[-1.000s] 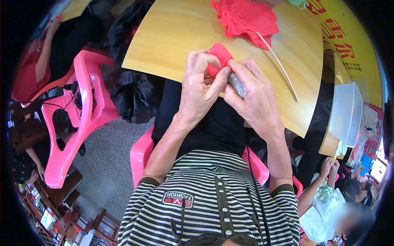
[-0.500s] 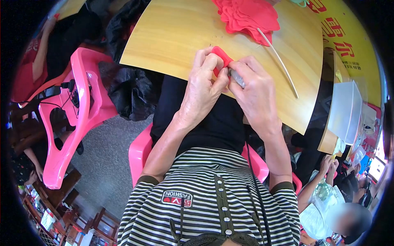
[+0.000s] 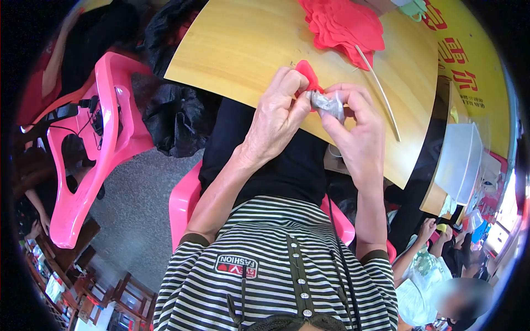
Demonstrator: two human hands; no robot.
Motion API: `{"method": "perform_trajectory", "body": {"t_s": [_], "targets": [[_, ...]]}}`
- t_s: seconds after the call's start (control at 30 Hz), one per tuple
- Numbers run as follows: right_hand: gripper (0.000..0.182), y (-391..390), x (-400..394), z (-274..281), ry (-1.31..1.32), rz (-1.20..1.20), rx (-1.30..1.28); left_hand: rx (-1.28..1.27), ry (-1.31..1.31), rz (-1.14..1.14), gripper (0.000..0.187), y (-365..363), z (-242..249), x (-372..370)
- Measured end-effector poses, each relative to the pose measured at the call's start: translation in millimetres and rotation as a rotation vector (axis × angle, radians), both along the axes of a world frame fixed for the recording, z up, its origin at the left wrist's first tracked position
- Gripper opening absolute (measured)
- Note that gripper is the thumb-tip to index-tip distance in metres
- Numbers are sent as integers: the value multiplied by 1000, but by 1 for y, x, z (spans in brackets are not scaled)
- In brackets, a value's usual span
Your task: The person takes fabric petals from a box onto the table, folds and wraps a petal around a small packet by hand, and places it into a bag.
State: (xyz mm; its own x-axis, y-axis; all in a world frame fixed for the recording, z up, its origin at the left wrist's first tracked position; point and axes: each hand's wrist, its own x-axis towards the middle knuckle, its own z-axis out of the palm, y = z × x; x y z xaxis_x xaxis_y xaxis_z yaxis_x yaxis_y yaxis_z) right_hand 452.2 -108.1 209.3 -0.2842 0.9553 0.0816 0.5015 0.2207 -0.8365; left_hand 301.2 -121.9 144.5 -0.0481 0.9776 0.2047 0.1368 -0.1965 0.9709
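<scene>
A red felt piece [image 3: 307,77] is pinched in the left hand [image 3: 274,118] above the wooden table [image 3: 243,44] edge; a grey wrapped lump [image 3: 327,103] is gripped by the right hand [image 3: 359,135], touching the felt.

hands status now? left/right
Left hand: closed, pinching the red piece.
Right hand: closed, fingers holding the grey wad.
</scene>
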Motion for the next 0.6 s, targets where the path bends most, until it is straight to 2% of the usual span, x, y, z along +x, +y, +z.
{"method": "perform_trajectory", "body": {"t_s": [0.03,0.23,0.43,0.6], "targets": [[17,-1,-2,4,14,13,50,10,35,-1,6,-1,3,-1],[20,2,-4,4,192,-24,-81,55,21,80,8,-1,19,-1],[22,4,-11,-12,250,-29,-204,115,339,191,8,2,20,-12],[16,15,-24,-19,142,-84,-126,3,185,70,6,4,21,-17]]}}
